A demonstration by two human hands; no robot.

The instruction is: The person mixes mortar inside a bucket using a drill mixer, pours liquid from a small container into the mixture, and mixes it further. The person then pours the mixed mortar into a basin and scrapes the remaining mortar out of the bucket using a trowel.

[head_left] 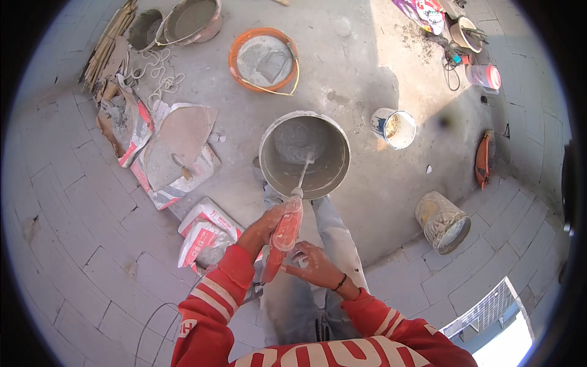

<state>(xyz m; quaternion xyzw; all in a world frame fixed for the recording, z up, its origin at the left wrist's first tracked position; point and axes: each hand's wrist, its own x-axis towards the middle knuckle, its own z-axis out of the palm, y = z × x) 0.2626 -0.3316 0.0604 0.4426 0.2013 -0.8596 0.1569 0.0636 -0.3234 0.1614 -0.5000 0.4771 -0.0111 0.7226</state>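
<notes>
My left hand [273,221] is wrapped round the front of a red, dust-covered power drill [286,232]. A mixing rod [304,173] runs from the drill down into a large bucket [265,168] between my feet. Wet grey mortar [299,142] lies in the bottom of that bucket, with swirl marks on its surface; the rod's lower end is sunk in it. Beside the rear of the drill is my right hand [318,267], fingers bent and apart, the thumb close to the drill's handle. Whether it touches the drill is hard to make out.
An orange bucket [234,64] of grey material stands ahead. Mortar bags [211,223] and torn sacks lie left, near a rope [162,70]. To the right are a small white bucket [382,125] and a tipped, crusted bucket [435,214]. A cable [143,327] trails at lower left.
</notes>
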